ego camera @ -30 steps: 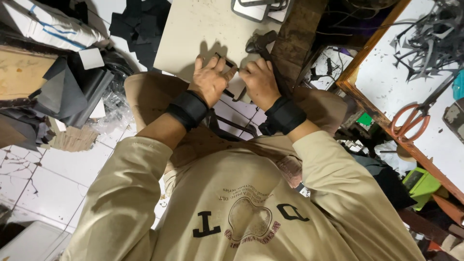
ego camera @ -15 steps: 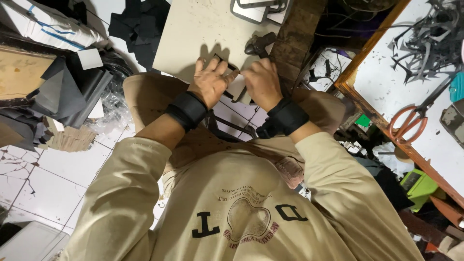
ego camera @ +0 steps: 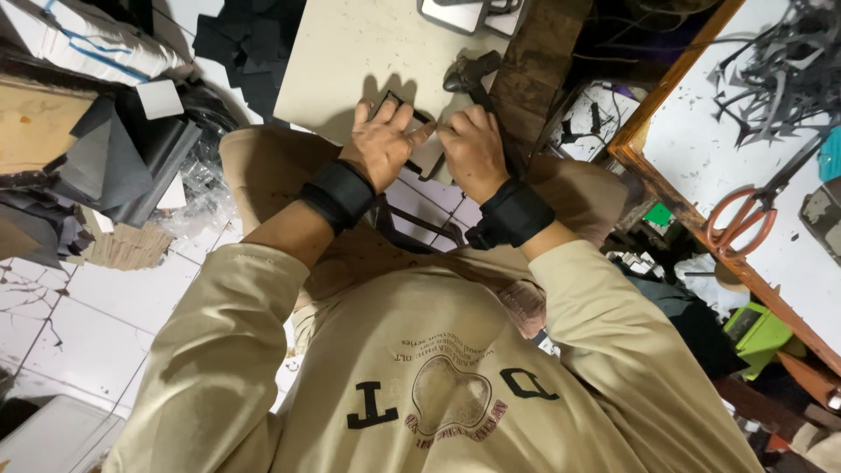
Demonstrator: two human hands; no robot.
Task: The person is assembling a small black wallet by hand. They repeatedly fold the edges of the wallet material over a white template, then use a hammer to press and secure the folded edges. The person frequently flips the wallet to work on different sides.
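Two hands meet at the near edge of a pale board [ego camera: 350, 61], and between them sits a small black frame-shaped piece [ego camera: 396, 103] with a lighter flat piece [ego camera: 427, 156] under it. The left hand [ego camera: 383, 144] lies spread over the black piece, fingers flat and pressing down, thumb toward the other hand. The right hand [ego camera: 473, 151] is curled closed just beside it, fingertips at the edge of the lighter piece; whether it pinches that edge or only steadies it I cannot tell, since the knuckles hide the contact. A dark hammer [ego camera: 469, 74] lies just beyond the right hand's knuckles, untouched. Both wrists carry black bands [ego camera: 340, 193].

Judging by its thin outline, the black piece looks light and flat, probably flexible like cut leather or foam sheet, so it should bend rather than break and could slide on the smooth board unless pressed. Its outer corners, just ahead of the left fingertips, seem the safest place to hold. Orange-handled scissors [ego camera: 740, 219] rest well off to the right on a white table [ego camera: 701, 131].
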